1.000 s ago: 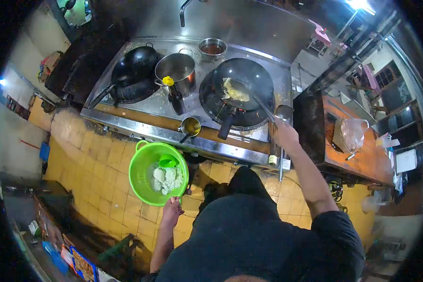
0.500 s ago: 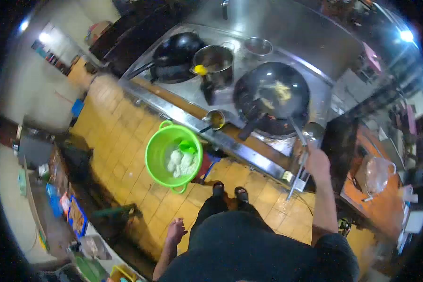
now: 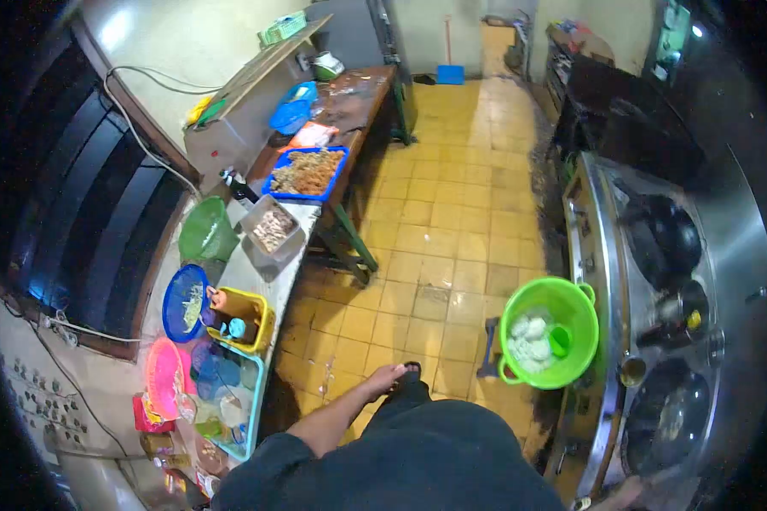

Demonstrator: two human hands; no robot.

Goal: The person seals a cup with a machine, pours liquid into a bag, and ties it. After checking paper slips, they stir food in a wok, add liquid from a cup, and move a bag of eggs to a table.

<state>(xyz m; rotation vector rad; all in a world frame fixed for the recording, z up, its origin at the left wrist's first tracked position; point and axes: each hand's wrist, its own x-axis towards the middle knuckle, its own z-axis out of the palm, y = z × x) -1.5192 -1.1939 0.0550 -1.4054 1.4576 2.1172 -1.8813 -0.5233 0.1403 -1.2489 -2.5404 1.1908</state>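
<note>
My left hand (image 3: 387,378) hangs over the tiled floor in front of my body. It holds nothing, and its fingers are loosely apart. At the lower right edge, my right hand (image 3: 627,494) is dim and blurred beside the dark wok (image 3: 669,417), which has some pale food in it. Whether its fingers grip anything is hidden. A bright green tub (image 3: 584,341) stands between me and the stove, with white bundles (image 3: 530,341) and a green scoop (image 3: 559,341) inside. Near the stove's front edge is a small metal cup (image 3: 632,371).
Along the left, a counter carries a blue tray of food (image 3: 311,173), a clear box (image 3: 272,226), a yellow caddy (image 3: 262,324), a blue basket (image 3: 181,298) and a pink basket (image 3: 165,379). Another wok (image 3: 665,238) and a pot (image 3: 686,307) stand on the stove (image 3: 607,281).
My view has swung left from the stove to the aisle and left counter. The long-handled metal utensil that my right hand gripped can no longer be made out. My left hand stays low.
</note>
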